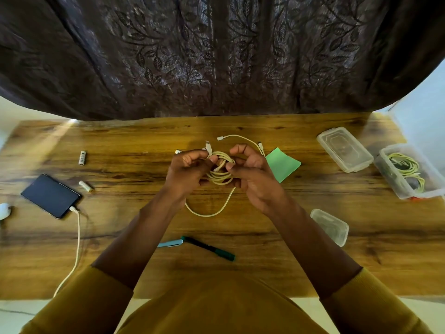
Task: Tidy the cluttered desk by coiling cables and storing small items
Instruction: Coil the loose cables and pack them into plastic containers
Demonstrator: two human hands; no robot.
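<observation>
A cream cable [220,175] is wound into a small coil above the middle of the wooden desk [134,251]. My left hand [186,173] pinches the coil's left side near a white plug. My right hand [252,175] grips the coil's right side with curled fingers. A loose loop of the cable hangs down to the desk below the hands, and a free end with a plug curves behind them. An open clear box [431,165] at the right holds another coiled yellowish cable.
A clear lidded box [344,149] and a small clear lid [330,226] lie at the right. A green sticky note [285,166] sits beside my right hand. A phone [50,195] with a white charging cable, two batteries [82,157] and two pens [209,248] lie around.
</observation>
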